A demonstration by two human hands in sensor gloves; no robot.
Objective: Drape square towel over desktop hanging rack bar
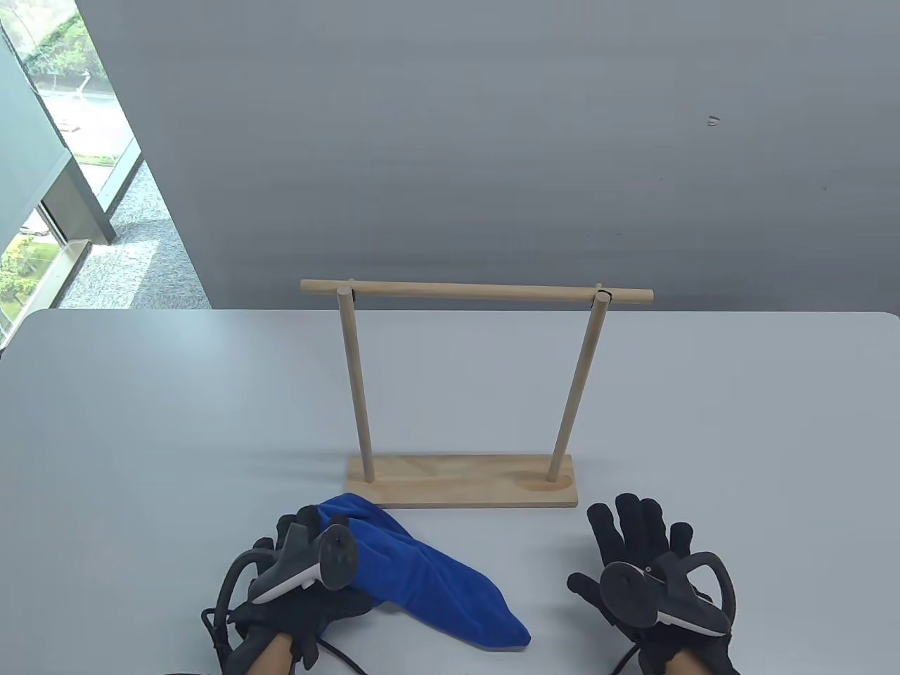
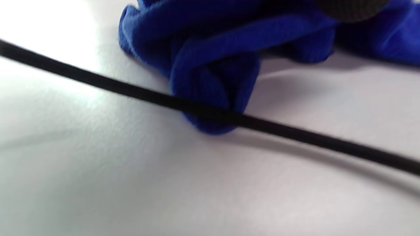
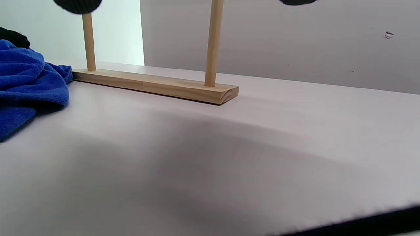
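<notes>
A bunched blue towel (image 1: 436, 583) lies on the white table in front of the wooden rack. The rack's bar (image 1: 478, 292) sits bare on two posts above a flat base (image 1: 464, 481). My left hand (image 1: 307, 526) grips the towel's far left end, which is raised a little. In the left wrist view the towel (image 2: 210, 65) is folded on the table with a fingertip (image 2: 351, 8) on it. My right hand (image 1: 633, 524) is open with its fingers spread, empty, to the right of the towel and in front of the base's right end. The right wrist view shows the base (image 3: 157, 85) and the towel (image 3: 29, 82).
A black glove cable (image 2: 295, 134) runs across the table in front of the towel in the left wrist view. A grey wall stands behind the table's far edge (image 1: 450, 311). A window is at the far left.
</notes>
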